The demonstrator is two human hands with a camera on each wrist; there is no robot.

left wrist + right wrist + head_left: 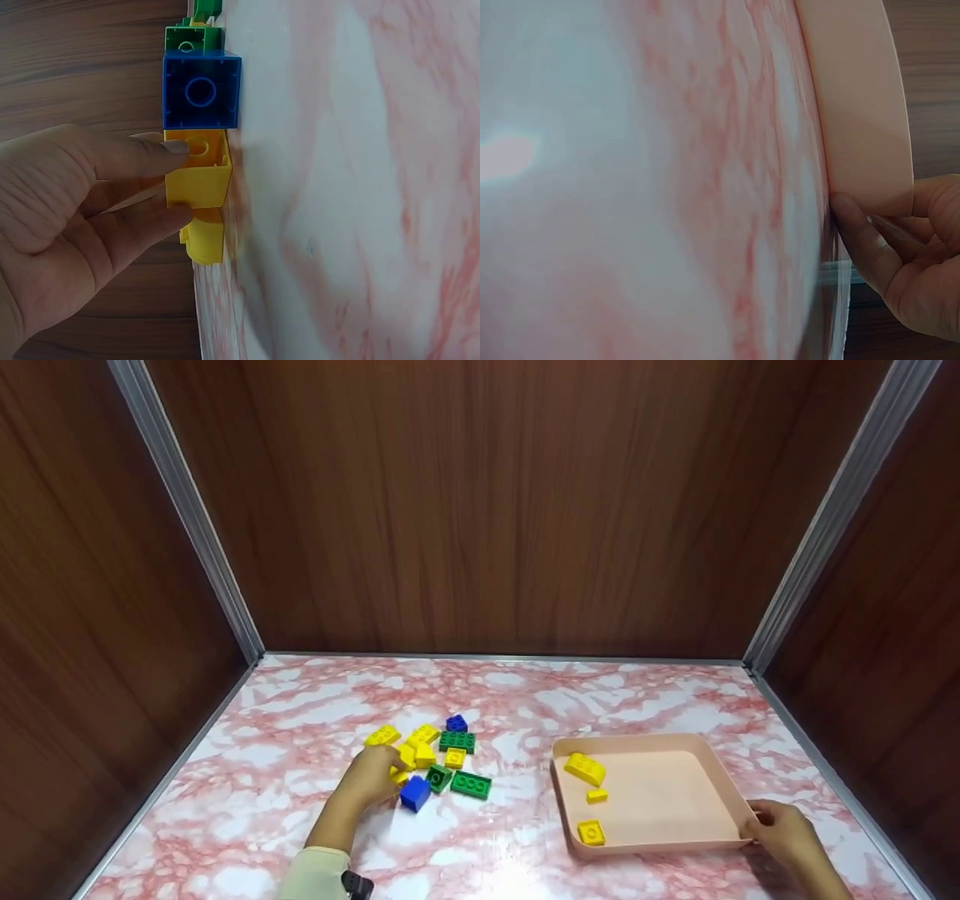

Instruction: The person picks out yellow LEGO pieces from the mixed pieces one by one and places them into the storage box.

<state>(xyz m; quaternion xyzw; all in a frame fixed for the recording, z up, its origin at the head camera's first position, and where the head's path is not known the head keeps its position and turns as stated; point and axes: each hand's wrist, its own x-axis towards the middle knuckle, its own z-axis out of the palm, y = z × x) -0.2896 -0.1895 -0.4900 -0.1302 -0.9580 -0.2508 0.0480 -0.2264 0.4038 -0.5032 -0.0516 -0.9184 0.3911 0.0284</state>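
Note:
My left hand (373, 774) reaches into a loose group of toy building bricks on the left. Its thumb and a finger pinch a yellow brick (199, 186), which sits low by the tabletop in the left wrist view. Right beside it stands a blue brick (415, 794), its hollow side facing the left wrist camera. Another yellow brick (206, 240) lies just past the fingers. Over on the right, my right hand (787, 834) grips the near right corner of a shallow peach tray (727, 780), thumb and fingers on either side of its wall.
Inside the tray lie a curved yellow brick (585, 769), a small yellow piece (597, 796) and a square yellow brick (591, 833). Green bricks (471, 785), more yellow bricks (424, 735) and a small blue brick (456, 724) surround the left hand. Wood-look panels (480, 510) enclose the marbled table (517, 697).

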